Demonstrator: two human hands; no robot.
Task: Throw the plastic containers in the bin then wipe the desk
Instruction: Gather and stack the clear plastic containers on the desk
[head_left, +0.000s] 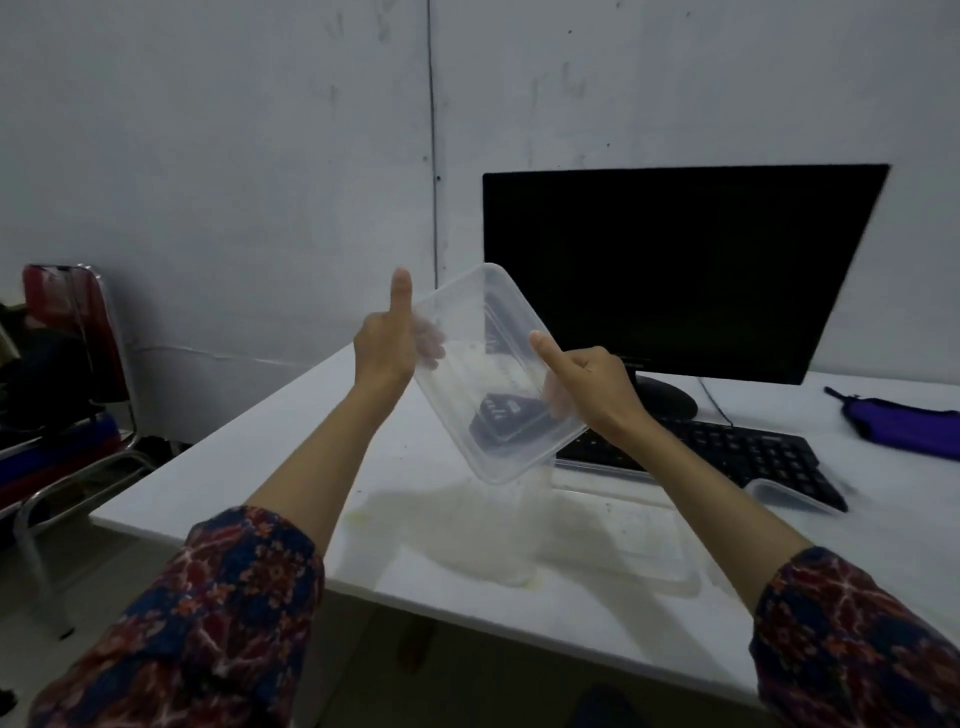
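Disposal step: left hand (387, 348) and right hand (597, 387) grip the container (493, 364) above the desk (249, 467) — next, locate the unseen bin.

Both forearms are bare; at 7 and 5 o'clock, loose patterned fabric sleeves (218, 613) show dark blue, red and orange motifs.

We identify an office workstation: a white worktop (270, 457) carries a dark monitor (675, 265) and black keyboard (737, 452), against a bare grey wall (218, 156), with a metal-framed chair (78, 374) alongside.
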